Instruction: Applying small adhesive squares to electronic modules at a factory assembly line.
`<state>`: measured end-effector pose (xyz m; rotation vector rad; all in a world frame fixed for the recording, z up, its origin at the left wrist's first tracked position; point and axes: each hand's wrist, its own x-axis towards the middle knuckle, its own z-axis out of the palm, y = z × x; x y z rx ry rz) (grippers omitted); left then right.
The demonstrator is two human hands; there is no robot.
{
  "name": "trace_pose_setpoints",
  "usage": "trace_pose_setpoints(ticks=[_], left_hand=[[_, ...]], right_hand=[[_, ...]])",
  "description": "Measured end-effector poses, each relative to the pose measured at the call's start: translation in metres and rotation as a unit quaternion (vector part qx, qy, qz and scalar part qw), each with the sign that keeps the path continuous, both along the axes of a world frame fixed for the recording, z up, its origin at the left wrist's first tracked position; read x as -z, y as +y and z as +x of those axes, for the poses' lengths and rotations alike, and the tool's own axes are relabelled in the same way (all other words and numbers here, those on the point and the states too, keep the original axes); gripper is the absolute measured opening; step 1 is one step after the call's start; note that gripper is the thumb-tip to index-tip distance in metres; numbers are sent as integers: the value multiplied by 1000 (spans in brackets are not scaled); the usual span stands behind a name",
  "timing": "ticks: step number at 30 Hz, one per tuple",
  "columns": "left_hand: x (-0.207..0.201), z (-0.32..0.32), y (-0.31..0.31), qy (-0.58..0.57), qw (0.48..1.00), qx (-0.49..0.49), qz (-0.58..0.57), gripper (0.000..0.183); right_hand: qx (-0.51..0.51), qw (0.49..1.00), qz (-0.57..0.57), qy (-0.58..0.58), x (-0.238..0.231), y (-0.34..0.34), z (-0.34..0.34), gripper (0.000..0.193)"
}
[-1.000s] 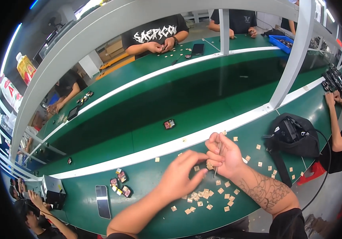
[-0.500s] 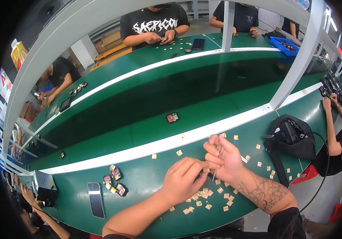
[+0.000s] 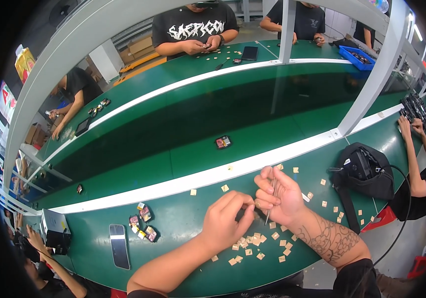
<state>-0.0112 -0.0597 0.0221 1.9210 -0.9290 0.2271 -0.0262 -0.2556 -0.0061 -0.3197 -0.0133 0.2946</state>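
Slim metal tool (image 3: 274,186), in right hand (image 3: 285,202), left hand (image 3: 227,219) just beside

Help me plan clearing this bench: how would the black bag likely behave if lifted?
The black bag probably sags, its sides looking like soft fabric. Its strap, trailing slack, would likely dangle. The dark cable curving away from it might tug.
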Motion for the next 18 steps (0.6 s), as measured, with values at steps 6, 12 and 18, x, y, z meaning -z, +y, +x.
trace_pose_setpoints(ticks=[6,12,18], left_hand=[[1,4,1,94,995,-22,-37,10],[17,18,9,476,854,80,-195,2],[14,20,8,493,834,90,-230,5]], right_hand=[[-11,1000,-2,7,1,-2,0,40],[-6,996,-79,34,-2,-3,1,34],[-12,959,-281,-12,-10,5,-2,16]])
